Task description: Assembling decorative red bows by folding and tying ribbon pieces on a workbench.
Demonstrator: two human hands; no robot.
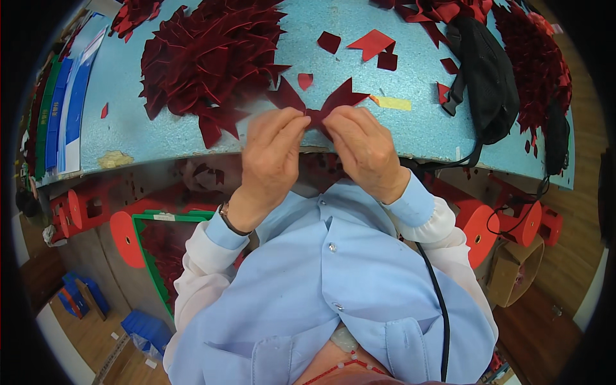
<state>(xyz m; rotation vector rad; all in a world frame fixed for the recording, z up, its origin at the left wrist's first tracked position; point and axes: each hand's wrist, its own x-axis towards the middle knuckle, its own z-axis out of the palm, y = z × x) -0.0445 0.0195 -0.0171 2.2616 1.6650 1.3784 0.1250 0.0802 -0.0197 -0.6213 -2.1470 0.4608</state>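
Note:
Between my two hands, near the front edge of the table, is a dark red velvet ribbon bow (340, 95) with pointed tails standing up. My left hand (273, 147) pinches the left side of its middle, fingers closed and a little blurred. On the other side my right hand (362, 138) grips it between thumb and fingers. Part of the bow is hidden behind my fingers. Just beyond my left hand lies a large heap of dark red bows (205, 54), one of them hanging toward the table edge.
Red fabric scraps (372, 45) lie across the blue table (173, 138). A black pouch (484, 80) sits to the right, with another dark red heap (529, 64) beyond it. Blue folders (70, 96) stand at the left. Below are red stools (471, 228) and a green-rimmed crate (151, 256).

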